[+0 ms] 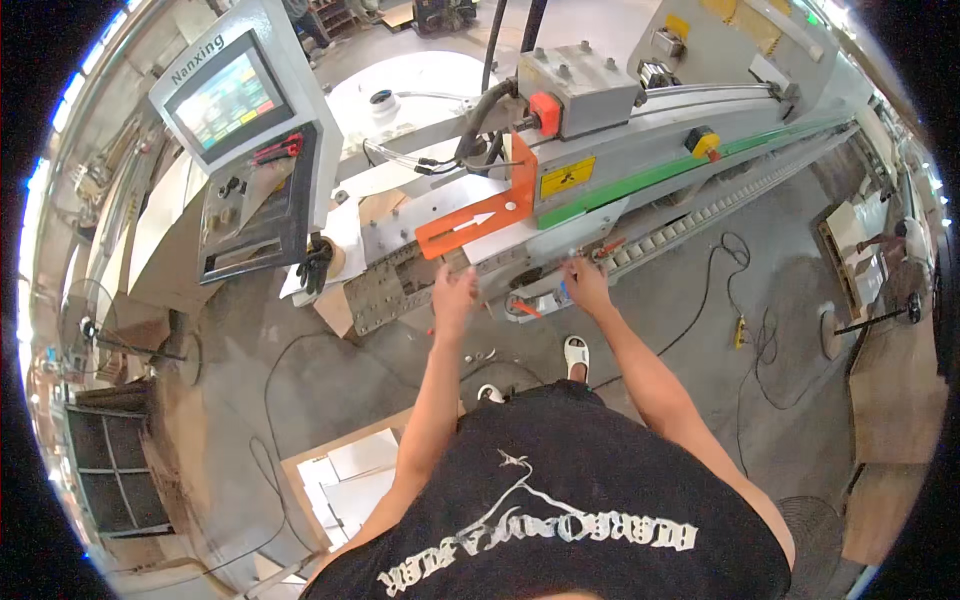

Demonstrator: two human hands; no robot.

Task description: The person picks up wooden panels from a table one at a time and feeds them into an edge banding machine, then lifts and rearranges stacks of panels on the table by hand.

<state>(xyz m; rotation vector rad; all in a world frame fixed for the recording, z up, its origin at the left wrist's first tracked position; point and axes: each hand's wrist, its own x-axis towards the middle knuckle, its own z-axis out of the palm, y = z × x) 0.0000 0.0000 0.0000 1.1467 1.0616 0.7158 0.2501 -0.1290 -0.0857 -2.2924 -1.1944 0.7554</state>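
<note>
At the near edge of a long woodworking machine, my left hand [455, 298] is raised with its fingers loosely bent and apart, and I see nothing in it. It is just below the orange guard [475, 228] that carries a white arrow. My right hand [588, 287] is by the start of the roller track [680, 229], its fingers curled together; what they hold, if anything, is too small to make out. Between and beyond the hands, a white panel [503, 241] lies on the machine, partly hidden under the guard. An orange lever [525, 308] shows beneath my right hand.
A control console [232, 96] with a lit screen stands at the left, a dark glove [316, 265] hanging beside it. A yellow-and-red stop button [704, 143] is on the machine's front. Cables [708, 290] cross the floor, and white boards [350, 480] lie at lower left.
</note>
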